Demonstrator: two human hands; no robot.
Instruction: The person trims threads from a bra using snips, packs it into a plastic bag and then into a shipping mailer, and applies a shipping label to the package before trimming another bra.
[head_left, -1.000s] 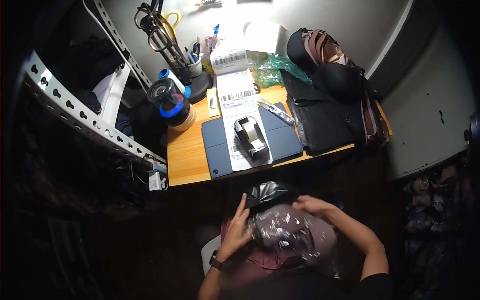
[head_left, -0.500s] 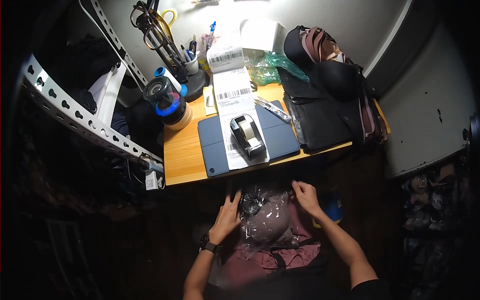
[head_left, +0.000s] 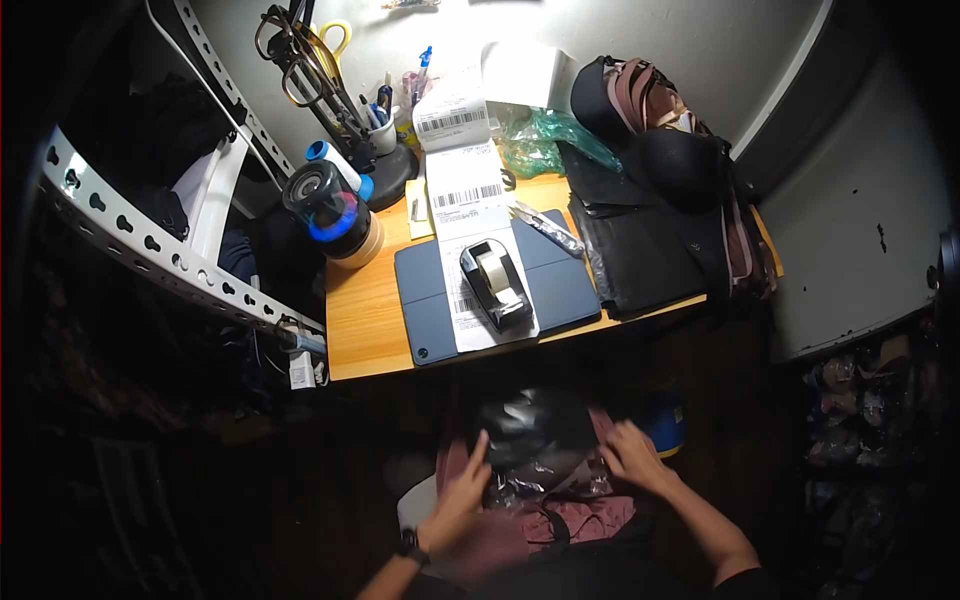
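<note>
Plastic point(head_left: 535, 425), black and glossy, lies at 5 o'clock in the view, just off the near edge of the bench point(head_left: 360, 335), probably so that it is within easy reach; clear wrap point(head_left: 530, 485) shows at its 6 o'clock side, above pink cloth point(head_left: 600, 518). The left hand point(head_left: 460, 497), at 6 o'clock, sets a straight index finger along the plastic's 9 o'clock edge, probably to steady so slippery a sheet; its other fingers are bunched, and whether they pinch anything cannot be told. The right hand point(head_left: 635, 455), between 4 and 5 o'clock, has its fingers curled nearly closed at the 3 o'clock edge of the clear wrap, likely to balance the left, though its grip cannot be made out. On the bench, a tape dispenser point(head_left: 497, 285) sits mid-dial on a strip of labels point(head_left: 465, 190), seemingly as a weight for the paper, with a blue case point(head_left: 565, 285) beneath. Bras point(head_left: 680, 165) rest on a flat black stack point(head_left: 650, 250) at 2 o'clock, perhaps to be within arm's reach
</note>
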